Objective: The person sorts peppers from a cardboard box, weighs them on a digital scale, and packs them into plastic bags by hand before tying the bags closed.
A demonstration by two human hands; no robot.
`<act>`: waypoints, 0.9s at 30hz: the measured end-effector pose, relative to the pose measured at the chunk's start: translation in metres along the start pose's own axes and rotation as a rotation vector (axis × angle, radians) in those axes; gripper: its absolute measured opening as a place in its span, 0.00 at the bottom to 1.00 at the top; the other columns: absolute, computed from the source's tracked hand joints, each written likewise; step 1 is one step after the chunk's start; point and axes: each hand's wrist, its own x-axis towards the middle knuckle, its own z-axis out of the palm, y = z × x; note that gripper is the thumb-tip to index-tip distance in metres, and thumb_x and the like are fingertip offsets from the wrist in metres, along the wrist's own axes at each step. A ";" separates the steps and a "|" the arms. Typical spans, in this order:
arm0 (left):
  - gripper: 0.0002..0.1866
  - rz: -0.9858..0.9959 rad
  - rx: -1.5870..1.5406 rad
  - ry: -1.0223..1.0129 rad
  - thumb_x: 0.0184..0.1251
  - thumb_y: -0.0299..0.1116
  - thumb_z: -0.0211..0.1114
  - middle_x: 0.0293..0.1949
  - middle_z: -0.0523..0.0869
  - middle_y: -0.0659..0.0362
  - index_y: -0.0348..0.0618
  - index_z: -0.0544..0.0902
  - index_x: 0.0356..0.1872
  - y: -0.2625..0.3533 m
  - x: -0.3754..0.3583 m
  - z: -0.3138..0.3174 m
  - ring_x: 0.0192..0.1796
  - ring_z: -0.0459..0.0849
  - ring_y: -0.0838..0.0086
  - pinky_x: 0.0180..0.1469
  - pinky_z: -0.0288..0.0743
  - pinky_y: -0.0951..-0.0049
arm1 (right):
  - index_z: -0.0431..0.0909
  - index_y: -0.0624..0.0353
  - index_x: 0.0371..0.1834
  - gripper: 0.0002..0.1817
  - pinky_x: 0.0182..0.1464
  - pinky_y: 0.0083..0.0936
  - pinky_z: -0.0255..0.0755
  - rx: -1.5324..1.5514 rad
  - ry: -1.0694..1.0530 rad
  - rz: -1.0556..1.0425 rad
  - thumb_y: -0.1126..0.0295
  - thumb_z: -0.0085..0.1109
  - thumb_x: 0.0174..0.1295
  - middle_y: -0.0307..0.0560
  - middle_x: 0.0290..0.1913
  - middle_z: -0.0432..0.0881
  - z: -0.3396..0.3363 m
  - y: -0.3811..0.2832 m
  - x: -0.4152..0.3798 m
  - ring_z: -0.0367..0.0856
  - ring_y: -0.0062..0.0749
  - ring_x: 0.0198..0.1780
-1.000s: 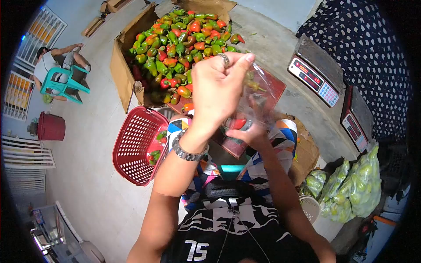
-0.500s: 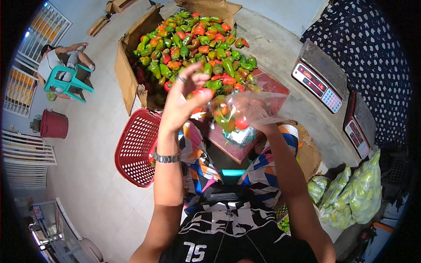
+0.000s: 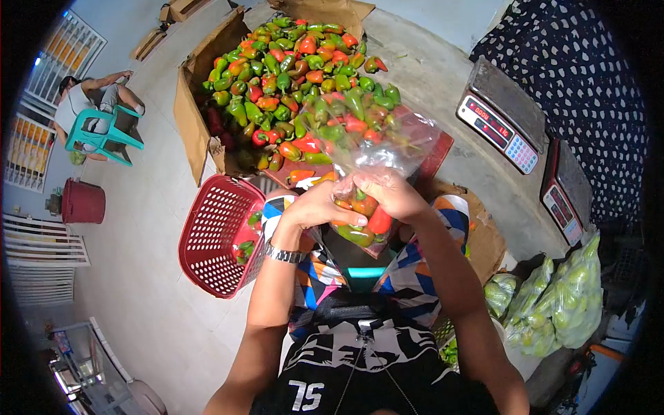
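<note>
Between my knees is a clear plastic bag point(image 3: 418, 142) with several red, orange and green peppers point(image 3: 363, 220) at its bottom end. My left hand point(image 3: 321, 206) is closed around the bag on the left, its thumb lying along the peppers. My right hand point(image 3: 393, 196) pinches the gathered plastic from the right. The bag's loose upper part spreads away from me, over a red board and the edge of the pepper heap point(image 3: 290, 79). Some fingertips are hidden by the plastic.
The heap sits in an open cardboard box point(image 3: 190, 128). A red perforated basket point(image 3: 214, 238) holding a few peppers stands left. Two digital scales point(image 3: 498, 131) and bags of green produce point(image 3: 567, 297) are on the right. A person sits on a green chair point(image 3: 104, 131) far left.
My left hand has come down from above the heap onto the bag. My right hand has turned and the bag is nearer me, its loose part now spread away from me.
</note>
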 end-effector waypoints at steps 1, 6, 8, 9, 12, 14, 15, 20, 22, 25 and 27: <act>0.33 0.046 -0.002 -0.022 0.60 0.33 0.86 0.64 0.85 0.60 0.37 0.82 0.66 0.000 0.000 0.002 0.65 0.81 0.71 0.72 0.72 0.67 | 0.83 0.66 0.62 0.14 0.65 0.30 0.76 0.023 -0.029 -0.014 0.74 0.53 0.80 0.43 0.54 0.89 0.001 0.004 0.002 0.84 0.29 0.56; 0.34 -0.010 0.101 -0.077 0.60 0.42 0.86 0.59 0.88 0.58 0.36 0.84 0.63 0.020 0.012 0.004 0.61 0.83 0.71 0.67 0.75 0.68 | 0.82 0.64 0.63 0.14 0.68 0.31 0.74 -0.045 0.014 -0.161 0.71 0.50 0.83 0.47 0.61 0.84 0.018 0.011 0.010 0.81 0.28 0.61; 0.33 -0.022 0.286 -0.040 0.59 0.44 0.86 0.57 0.89 0.55 0.37 0.85 0.61 0.032 0.008 0.010 0.60 0.84 0.69 0.66 0.76 0.67 | 0.79 0.63 0.65 0.15 0.68 0.31 0.73 -0.033 0.036 -0.161 0.70 0.50 0.84 0.48 0.64 0.83 0.025 -0.002 0.008 0.79 0.28 0.63; 0.33 -0.068 0.395 -0.031 0.59 0.45 0.86 0.56 0.90 0.54 0.38 0.85 0.61 0.037 0.006 0.012 0.59 0.85 0.69 0.66 0.76 0.66 | 0.78 0.63 0.66 0.15 0.69 0.32 0.73 0.031 -0.016 -0.145 0.69 0.52 0.83 0.48 0.65 0.83 0.024 0.000 0.006 0.79 0.28 0.64; 0.24 0.151 0.479 -0.099 0.66 0.46 0.77 0.51 0.92 0.55 0.39 0.88 0.55 0.000 0.016 0.005 0.55 0.88 0.65 0.63 0.78 0.63 | 0.77 0.63 0.67 0.19 0.72 0.33 0.71 0.171 -0.118 -0.107 0.67 0.60 0.79 0.48 0.66 0.82 0.020 -0.002 0.002 0.78 0.30 0.67; 0.21 0.189 0.639 -0.192 0.70 0.46 0.72 0.52 0.91 0.54 0.40 0.89 0.55 -0.014 0.017 -0.008 0.56 0.87 0.64 0.64 0.78 0.62 | 0.78 0.64 0.65 0.20 0.74 0.35 0.68 0.203 -0.106 -0.080 0.68 0.65 0.74 0.51 0.65 0.83 0.029 -0.020 -0.009 0.78 0.34 0.70; 0.21 0.213 0.716 -0.238 0.72 0.46 0.69 0.52 0.91 0.53 0.40 0.89 0.54 -0.021 0.017 -0.014 0.57 0.87 0.64 0.64 0.78 0.62 | 0.78 0.64 0.65 0.21 0.73 0.35 0.70 0.012 -0.106 -0.095 0.68 0.68 0.72 0.51 0.64 0.84 0.028 -0.019 -0.008 0.79 0.33 0.68; 0.31 -0.086 0.548 -0.121 0.66 0.54 0.73 0.59 0.89 0.46 0.39 0.86 0.61 0.049 0.010 0.022 0.59 0.86 0.57 0.66 0.77 0.60 | 0.79 0.65 0.62 0.20 0.68 0.33 0.75 -0.253 0.044 -0.117 0.72 0.69 0.70 0.48 0.57 0.87 0.019 -0.007 -0.003 0.83 0.29 0.61; 0.32 -0.103 0.692 -0.057 0.63 0.54 0.76 0.57 0.90 0.46 0.41 0.87 0.60 0.040 0.015 0.027 0.58 0.87 0.58 0.63 0.79 0.60 | 0.79 0.63 0.55 0.13 0.54 0.29 0.75 -0.021 0.197 -0.109 0.69 0.65 0.73 0.43 0.46 0.84 0.027 0.014 0.000 0.81 0.26 0.48; 0.33 0.006 0.433 -0.137 0.60 0.55 0.79 0.50 0.93 0.53 0.42 0.88 0.59 0.011 0.017 0.022 0.54 0.88 0.68 0.62 0.78 0.64 | 0.70 0.55 0.36 0.12 0.31 0.22 0.60 0.443 0.245 0.075 0.65 0.52 0.81 0.32 0.28 0.66 0.037 -0.013 0.004 0.63 0.15 0.27; 0.28 -0.043 0.440 -0.072 0.58 0.49 0.82 0.48 0.93 0.55 0.42 0.89 0.54 0.020 0.015 0.026 0.50 0.89 0.70 0.57 0.81 0.65 | 0.67 0.53 0.29 0.17 0.26 0.20 0.53 0.599 0.181 0.184 0.66 0.48 0.82 0.28 0.24 0.60 0.036 -0.029 0.003 0.55 0.13 0.22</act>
